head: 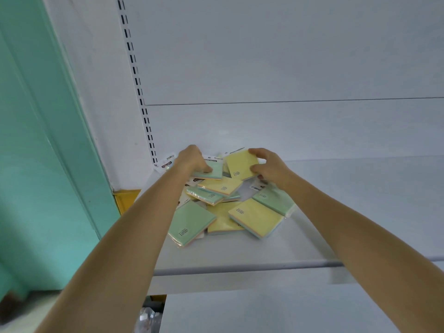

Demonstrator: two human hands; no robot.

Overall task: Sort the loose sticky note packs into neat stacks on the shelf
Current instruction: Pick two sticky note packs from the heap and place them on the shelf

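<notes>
Several sticky note packs lie in a loose heap [223, 203] on the left part of a white shelf [312, 236]; some have green tops, some yellow. My left hand [192, 161] reaches into the back of the heap and grips a green pack [212, 170] by its left edge. My right hand [269, 168] pinches a yellow pack [241, 164] at its right side and holds it tilted above the heap. A large green pack [191, 223] and a yellow pack [255, 217] lie at the front of the heap.
The shelf's white back panel [288, 128] stands right behind the heap, with a slotted upright [141, 97] at its left. A teal wall [36, 140] rises on the left. Bare shelf surface stretches to the right of the heap. The shelf's front edge [240, 267] runs below.
</notes>
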